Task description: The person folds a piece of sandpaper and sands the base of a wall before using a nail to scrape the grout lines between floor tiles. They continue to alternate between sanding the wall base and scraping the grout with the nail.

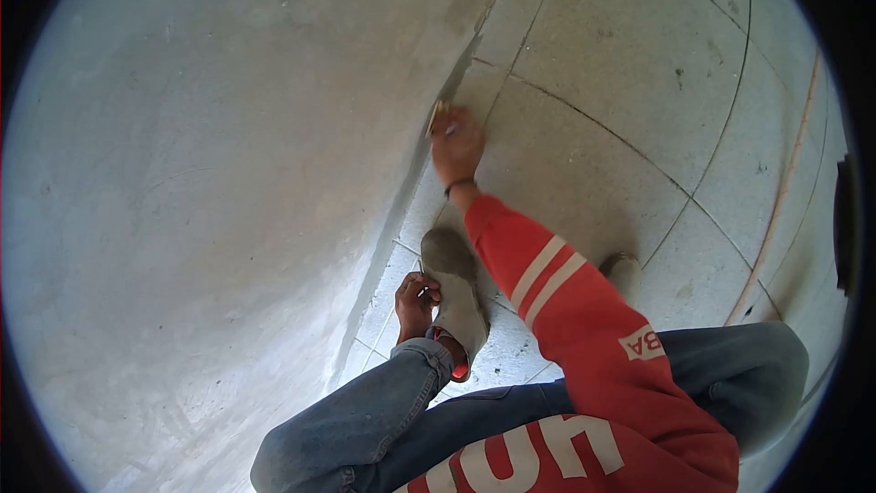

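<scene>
My right hand [458, 144], at the end of a red sleeve with a dark band at the wrist, is closed on a small tan object [438, 117]. That object is held against the dark strip [403, 194] where the wall meets the floor; the hand is slightly blurred. Lower down, my left hand [416, 303] is beside the grey shoe [458, 297] on my foot, its fingers curled together. Something thin seems to stick up from them, too small to make out.
A plain grey wall [210, 155] fills the left side. Large grey floor tiles [584, 164] with dark joints cover the right. A second shoe [622, 276] is by my right knee. Farther right, a thin orange-brown line [792, 173] runs over the floor, near a dark object [847, 228].
</scene>
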`<state>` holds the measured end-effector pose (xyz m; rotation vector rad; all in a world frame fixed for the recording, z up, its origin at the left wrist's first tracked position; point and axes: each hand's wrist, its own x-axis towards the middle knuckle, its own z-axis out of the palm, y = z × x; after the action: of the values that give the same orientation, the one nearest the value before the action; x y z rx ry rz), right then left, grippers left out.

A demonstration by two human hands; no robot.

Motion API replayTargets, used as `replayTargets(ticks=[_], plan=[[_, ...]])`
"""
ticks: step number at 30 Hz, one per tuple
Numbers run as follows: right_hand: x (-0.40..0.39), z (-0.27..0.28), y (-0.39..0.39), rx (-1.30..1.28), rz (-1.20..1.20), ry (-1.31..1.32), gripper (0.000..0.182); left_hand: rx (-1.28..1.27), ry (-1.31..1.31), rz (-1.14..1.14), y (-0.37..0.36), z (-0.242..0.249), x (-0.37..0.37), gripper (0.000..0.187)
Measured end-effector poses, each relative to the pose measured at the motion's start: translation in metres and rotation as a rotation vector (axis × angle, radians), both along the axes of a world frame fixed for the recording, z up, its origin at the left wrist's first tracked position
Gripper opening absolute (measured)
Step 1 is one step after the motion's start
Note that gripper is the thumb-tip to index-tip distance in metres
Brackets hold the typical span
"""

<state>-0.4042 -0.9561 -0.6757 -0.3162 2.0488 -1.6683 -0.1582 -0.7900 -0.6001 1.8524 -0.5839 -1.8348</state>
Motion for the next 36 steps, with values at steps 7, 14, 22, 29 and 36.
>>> replayTargets(ticks=[7,14,22,29,36], plan=[[0.019,-0.037,0.019,0.108,0.208,0.023,0.017,0.004,-0.047,-0.060,-0.005,0.004,-0.005,0.010],[0.017,-0.030,0.001,0.157,0.095,0.110,0.021,-0.019,-0.014,-0.013,-0.001,-0.004,0.000,0.010],[0.002,-0.035,0.008,0.152,0.152,0.356,0.023,-0.008,-0.007,-0.023,-0.001,0.000,-0.001,0.009],[0.027,-0.010,0.026,0.189,0.066,0.375,0.016,-0.005,-0.044,-0.044,-0.005,-0.004,-0.002,0.009],[-0.042,-0.023,-0.009,-0.007,0.120,-0.312,0.022,-0.020,-0.060,-0.078,-0.002,-0.005,0.003,0.012]])
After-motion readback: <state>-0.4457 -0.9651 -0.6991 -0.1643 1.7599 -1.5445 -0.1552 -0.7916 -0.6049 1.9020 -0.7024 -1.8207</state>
